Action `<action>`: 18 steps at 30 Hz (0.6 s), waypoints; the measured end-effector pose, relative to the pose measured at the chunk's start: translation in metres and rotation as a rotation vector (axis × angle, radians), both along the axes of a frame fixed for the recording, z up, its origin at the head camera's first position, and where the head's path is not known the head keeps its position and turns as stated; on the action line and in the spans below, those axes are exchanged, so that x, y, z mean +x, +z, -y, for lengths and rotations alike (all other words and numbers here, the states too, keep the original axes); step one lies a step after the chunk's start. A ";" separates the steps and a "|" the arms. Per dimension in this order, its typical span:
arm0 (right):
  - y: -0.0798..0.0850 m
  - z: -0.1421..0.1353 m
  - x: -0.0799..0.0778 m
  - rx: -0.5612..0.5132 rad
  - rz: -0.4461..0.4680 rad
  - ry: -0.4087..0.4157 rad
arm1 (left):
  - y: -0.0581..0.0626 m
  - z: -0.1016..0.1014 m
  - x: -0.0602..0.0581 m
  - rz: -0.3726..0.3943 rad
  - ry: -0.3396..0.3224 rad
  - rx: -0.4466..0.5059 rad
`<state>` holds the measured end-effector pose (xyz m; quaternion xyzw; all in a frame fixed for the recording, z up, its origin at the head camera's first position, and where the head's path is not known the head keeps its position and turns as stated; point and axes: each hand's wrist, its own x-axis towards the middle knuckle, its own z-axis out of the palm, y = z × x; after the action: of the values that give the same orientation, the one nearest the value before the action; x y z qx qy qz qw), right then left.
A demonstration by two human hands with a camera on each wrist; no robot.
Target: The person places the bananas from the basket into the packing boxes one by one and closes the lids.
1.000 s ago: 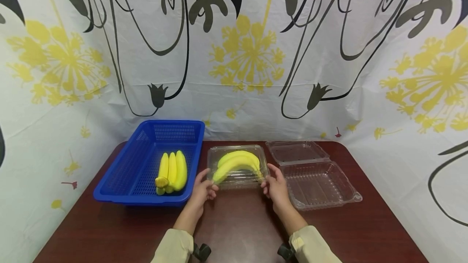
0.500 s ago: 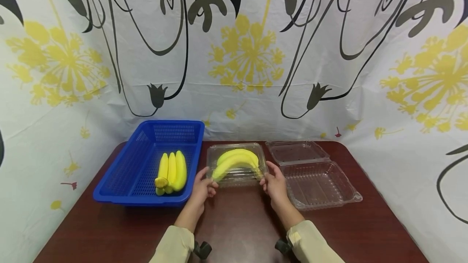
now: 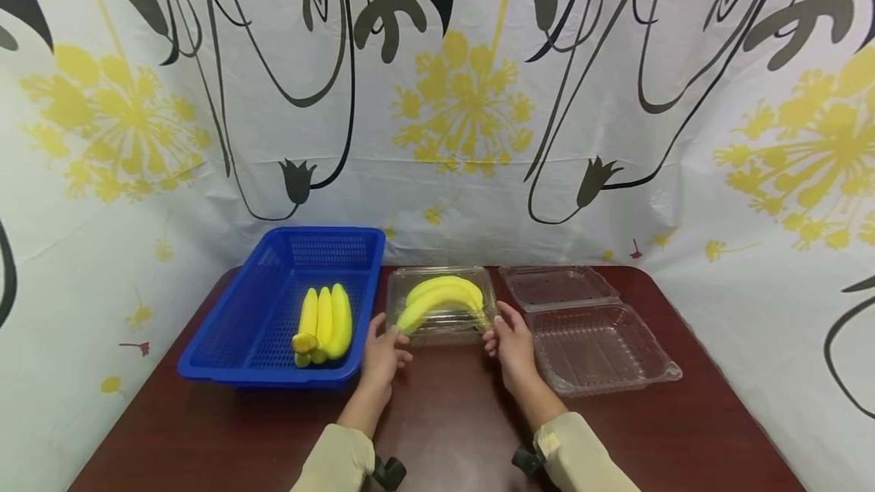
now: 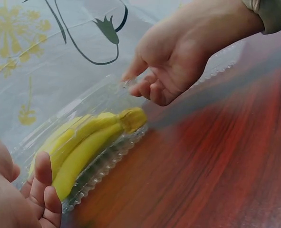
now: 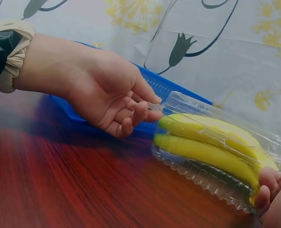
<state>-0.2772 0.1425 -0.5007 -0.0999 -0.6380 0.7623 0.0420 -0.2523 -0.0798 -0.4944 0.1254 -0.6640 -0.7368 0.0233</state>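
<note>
A clear plastic clamshell container (image 3: 440, 272) lies closed at the back middle of the table, with a bunch of yellow bananas (image 3: 444, 297) inside it. At its near left corner my left hand (image 3: 381, 355) pinches the edge between thumb and fingers, as the right wrist view shows. My right hand (image 3: 514, 348) pinches the opposite corner, seen from the side in the left wrist view, near the stem end of the bananas (image 4: 85, 147). Crimped ridges run along the front edge of the container (image 5: 207, 183).
A blue plastic basket (image 3: 205, 369) stands at the left, holding another bunch of bananas (image 3: 324, 325). To the right, a second clear clamshell container (image 3: 595, 348) lies with its lid up-turned behind it. A patterned curtain (image 3: 465, 203) hangs behind the dark red table (image 3: 451, 416).
The container with the bananas has slid slightly toward the back of the table, both hands moving with it. My left hand and forearm have shifted a little to the right.
</note>
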 end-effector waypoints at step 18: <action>0.023 0.001 0.024 -0.067 -0.005 0.088 | 0.013 -0.018 0.018 -0.231 0.032 -0.322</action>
<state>-0.2531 0.1415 -0.4781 -0.0712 -0.6157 0.7848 0.0063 -0.2346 -0.0614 -0.4818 0.0449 -0.7642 -0.6299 0.1309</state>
